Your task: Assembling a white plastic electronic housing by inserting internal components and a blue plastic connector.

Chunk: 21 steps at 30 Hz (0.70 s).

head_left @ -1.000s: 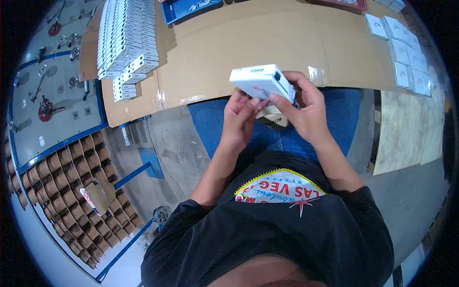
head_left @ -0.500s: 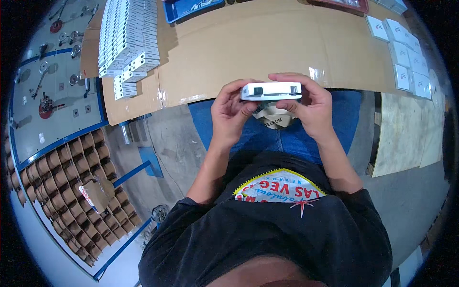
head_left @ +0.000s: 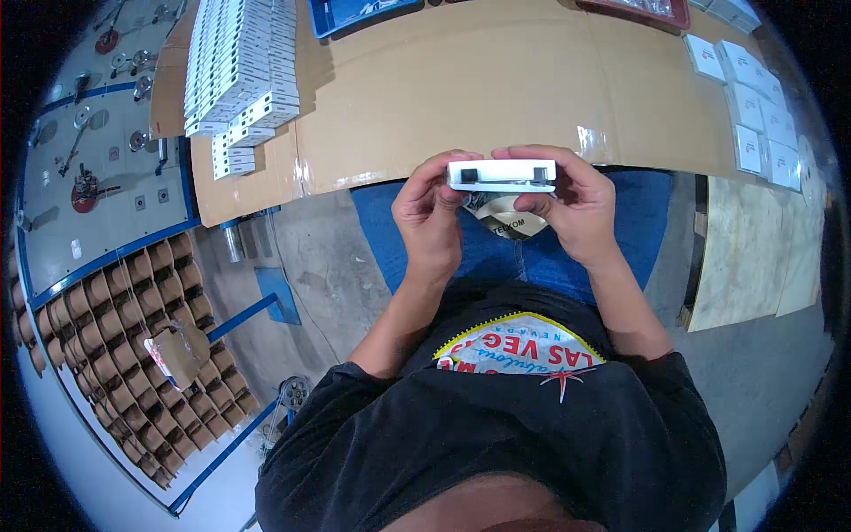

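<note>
A small flat white box (head_left: pixel 502 175) is held level between both hands, its narrow long side turned toward me. My left hand (head_left: pixel 432 215) grips its left end with thumb and fingers. My right hand (head_left: pixel 578 207) grips its right end. The box hovers just in front of the near edge of a cardboard-covered table (head_left: pixel 479 80), above my lap. Under the box a folded white paper or bag (head_left: pixel 507 216) lies on my blue-clad thighs, partly hidden by my hands.
Rows of stacked white boxes (head_left: pixel 241 66) fill the table's far left. More flat white boxes (head_left: pixel 752 106) lie at the far right. A blue tray (head_left: pixel 355 12) sits at the back. A crate of brown cardboard tubes (head_left: pixel 133 346) stands on the floor at my left.
The box was tilted and held mostly by my right hand one second ago. It has been turned level, edge toward me, and both hands now grip its ends.
</note>
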Motion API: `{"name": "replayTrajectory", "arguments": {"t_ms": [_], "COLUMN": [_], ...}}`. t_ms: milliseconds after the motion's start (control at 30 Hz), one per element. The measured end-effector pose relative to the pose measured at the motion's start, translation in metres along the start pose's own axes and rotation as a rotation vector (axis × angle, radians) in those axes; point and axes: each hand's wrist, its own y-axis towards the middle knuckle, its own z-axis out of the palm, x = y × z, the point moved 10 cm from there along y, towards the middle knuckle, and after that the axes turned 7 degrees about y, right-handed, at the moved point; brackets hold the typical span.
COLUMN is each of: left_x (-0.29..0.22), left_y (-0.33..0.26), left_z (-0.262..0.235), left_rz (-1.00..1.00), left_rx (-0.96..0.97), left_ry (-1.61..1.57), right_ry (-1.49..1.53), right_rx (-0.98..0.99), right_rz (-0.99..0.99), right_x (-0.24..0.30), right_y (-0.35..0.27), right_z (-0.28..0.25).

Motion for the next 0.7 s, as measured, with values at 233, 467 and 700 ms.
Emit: {"name": "replayTrajectory", "arguments": {"t_ms": [233,467,700], "left_x": [-0.003,-0.005,-0.015], "left_y": [0.001,0.002,0.007], "left_z": [0.001,0.006,0.009], "left_rz": [0.025,0.02,0.104], "left_rx": [0.021,0.118,0.16], "left_ry": [-0.084,-0.109,-0.056], "right_ry": [-0.156,-0.307,-0.291], "right_rx": [-0.005,0.084,0.05], "right_rz": [-0.068,-0.171,-0.222], "right_x": [0.012,0.027,0.026], "right_y": [-0.002,-0.004,-0.005], "right_z": [0.002,0.008,0.004]}}
